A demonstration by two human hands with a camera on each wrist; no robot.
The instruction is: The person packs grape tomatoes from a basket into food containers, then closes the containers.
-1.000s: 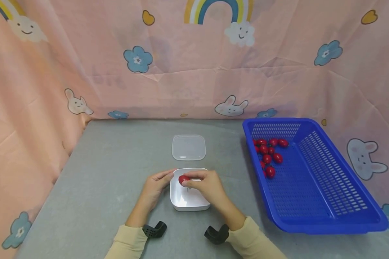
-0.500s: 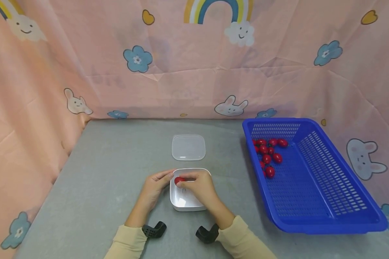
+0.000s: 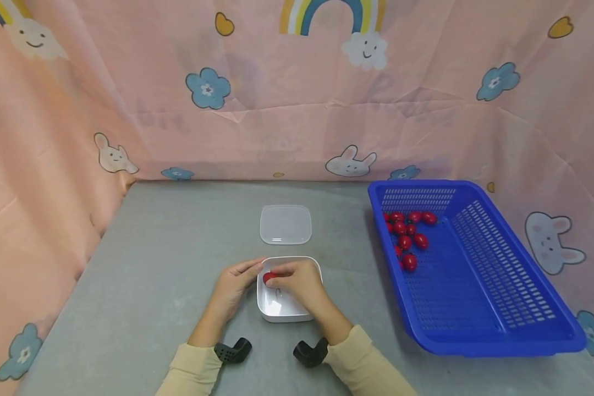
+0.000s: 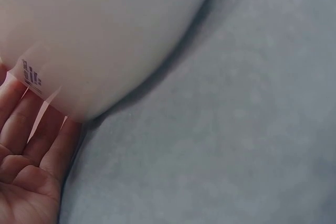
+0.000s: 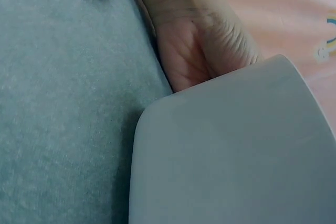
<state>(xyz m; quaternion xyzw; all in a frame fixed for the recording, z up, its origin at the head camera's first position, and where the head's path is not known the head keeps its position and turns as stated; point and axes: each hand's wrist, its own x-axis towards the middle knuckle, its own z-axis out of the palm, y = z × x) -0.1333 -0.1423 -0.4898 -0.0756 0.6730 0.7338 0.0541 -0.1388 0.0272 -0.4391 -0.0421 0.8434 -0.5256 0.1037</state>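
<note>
In the head view, a white square plastic box [image 3: 289, 311] stands uncovered on the grey table. My left hand [image 3: 231, 287] holds its far left corner, with the thumb at the rim and the fingers along the outer wall. Those fingers [image 4: 59, 148] meet the pale wall in the left wrist view. Over the box's left inside, my right hand [image 3: 297, 283] pinches a red cherry tomato [image 3: 267, 277] between thumb and fingers. The right wrist view shows only part of the right hand [image 5: 194, 51]; the box wall [image 5: 231, 150] hides its fingers and the tomato.
Behind the box lies a translucent lid [image 3: 285, 224]. To the right stands a blue perforated basket [image 3: 465, 286], with several cherry tomatoes [image 3: 410, 262] along its left side. A pink printed curtain [image 3: 277, 121] hangs at the table's back and sides.
My right hand has moved left and slightly lower with the cherry tomato, to the left inside of the box. The left hand has stayed at the box's corner.
</note>
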